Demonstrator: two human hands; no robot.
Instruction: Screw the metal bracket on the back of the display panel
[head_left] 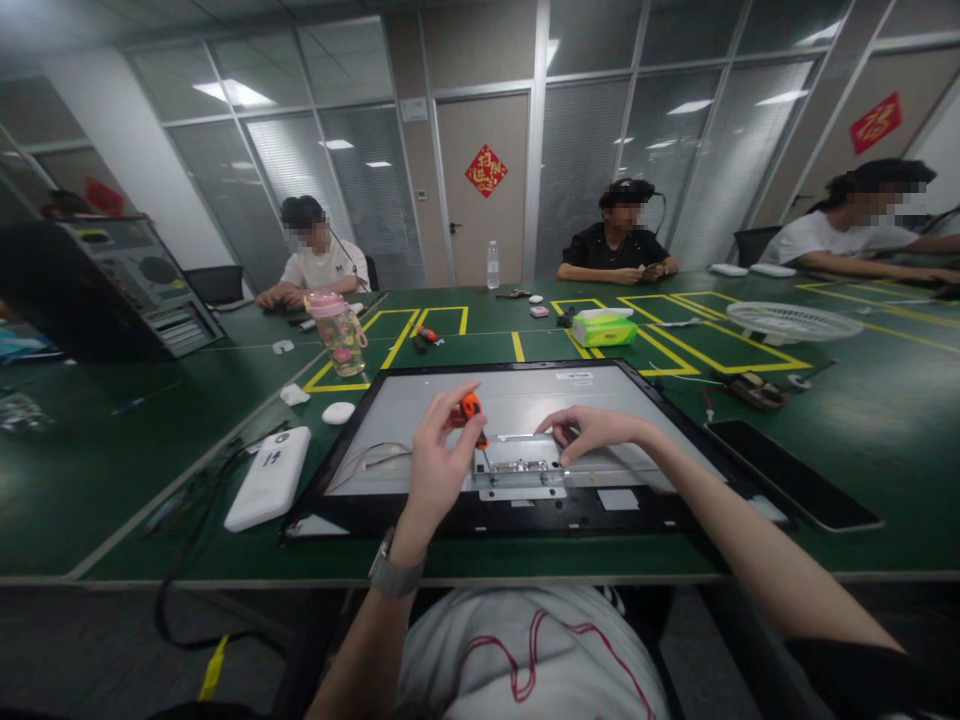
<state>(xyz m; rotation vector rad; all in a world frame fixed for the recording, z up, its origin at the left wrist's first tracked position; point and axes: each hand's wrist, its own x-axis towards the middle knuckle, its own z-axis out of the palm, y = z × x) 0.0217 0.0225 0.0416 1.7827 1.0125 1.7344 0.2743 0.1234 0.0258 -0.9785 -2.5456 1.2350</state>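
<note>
A flat display panel (390,405) with a black frame lies back side up on the green table in front of me. Near its front edge sits a metal bracket (523,493) with ports along it. My left hand (444,450) grips an orange and black screwdriver (471,406), whose tip points down at the bracket's left part. On the bracket's right end rests my right hand (592,430), fingers curved and thumb apart from them, touching the metal. Thin wires (375,455) trail over the panel left of my left hand.
Left of the panel lie a white power bank (270,478) and a floral bottle (337,335); a dark phone (791,472) is on the right. Farther back are a tissue pack (604,328), a white fan grille (791,322) and a computer case (142,285). Several people sit across the table.
</note>
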